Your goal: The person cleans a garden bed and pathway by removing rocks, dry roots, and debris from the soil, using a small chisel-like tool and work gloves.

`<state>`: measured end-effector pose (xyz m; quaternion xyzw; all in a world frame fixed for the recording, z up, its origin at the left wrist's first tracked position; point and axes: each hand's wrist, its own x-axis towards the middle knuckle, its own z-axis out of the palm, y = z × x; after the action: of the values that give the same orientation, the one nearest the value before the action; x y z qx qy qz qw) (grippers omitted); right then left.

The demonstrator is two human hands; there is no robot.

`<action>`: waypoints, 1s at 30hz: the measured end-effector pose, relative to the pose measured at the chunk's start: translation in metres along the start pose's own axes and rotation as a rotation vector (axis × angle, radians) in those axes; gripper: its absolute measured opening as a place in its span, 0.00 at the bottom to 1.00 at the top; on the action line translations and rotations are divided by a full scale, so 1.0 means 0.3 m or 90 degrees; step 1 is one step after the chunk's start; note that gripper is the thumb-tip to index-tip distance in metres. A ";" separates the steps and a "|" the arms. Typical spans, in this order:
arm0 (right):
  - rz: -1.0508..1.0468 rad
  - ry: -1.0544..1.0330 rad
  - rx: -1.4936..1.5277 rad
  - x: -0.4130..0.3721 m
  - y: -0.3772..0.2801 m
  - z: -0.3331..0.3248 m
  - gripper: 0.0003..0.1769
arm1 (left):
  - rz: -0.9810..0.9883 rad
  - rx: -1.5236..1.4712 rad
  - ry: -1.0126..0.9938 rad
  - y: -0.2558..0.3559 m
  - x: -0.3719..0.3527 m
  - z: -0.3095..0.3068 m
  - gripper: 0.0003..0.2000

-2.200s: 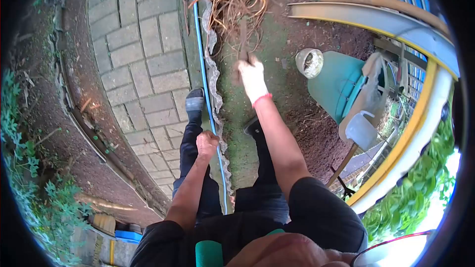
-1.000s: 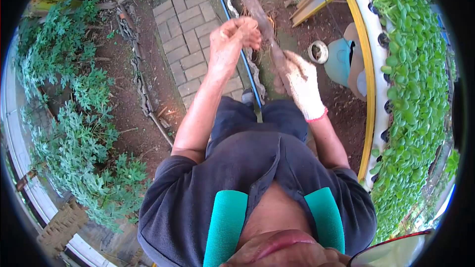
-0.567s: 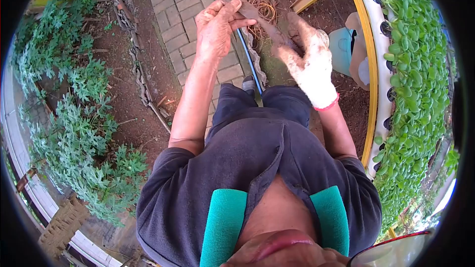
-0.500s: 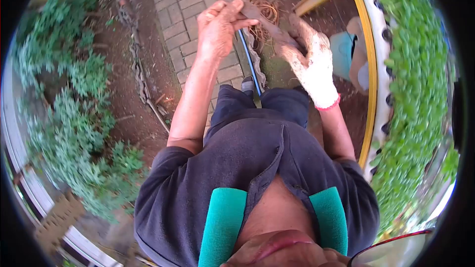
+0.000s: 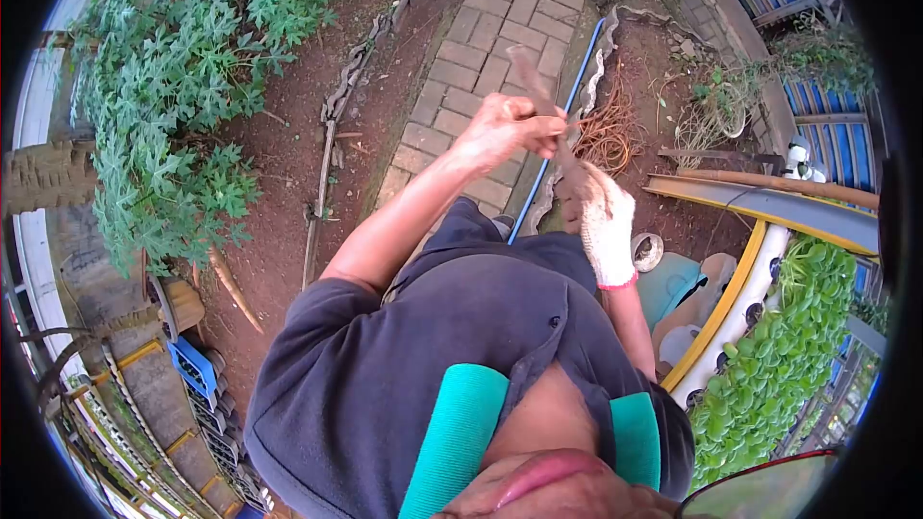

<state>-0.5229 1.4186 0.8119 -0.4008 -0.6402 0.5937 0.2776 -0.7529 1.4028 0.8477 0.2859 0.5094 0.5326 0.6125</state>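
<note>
A long, flat brown tool (image 5: 536, 80) slants in front of the body, its far end blurred. My bare left hand (image 5: 510, 132) pinches it near the middle between thumb and fingers. On my right hand (image 5: 606, 221) is a dirty white glove with a red cuff, and its fingers are wrapped round the near end of the tool. Part of that end is hidden by the glove. Beneath the hands run a blue pipe (image 5: 567, 115) and a brick path (image 5: 461, 72).
Coiled brown strands (image 5: 612, 130) lie on soil beyond the pipe. At the right are a yellow-edged frame (image 5: 716, 312), leafy green plants (image 5: 779, 346) and a teal container (image 5: 670, 281). Leafy bushes (image 5: 183, 106) and a blue tray (image 5: 192, 365) are at the left.
The view has shifted, showing more path and ground ahead. Both hands still hold the tool; my left hand has moved along it, closer to my gloved right hand.
</note>
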 end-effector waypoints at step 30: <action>-0.177 -0.043 -0.334 1.772 -0.171 -0.169 0.22 | -0.094 -0.344 0.022 0.427 1.515 -0.244 0.33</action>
<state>-0.7690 1.8953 0.8055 -0.3476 -0.8293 0.3771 0.2218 -0.9063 1.8521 0.7936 0.0653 0.3785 0.6081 0.6947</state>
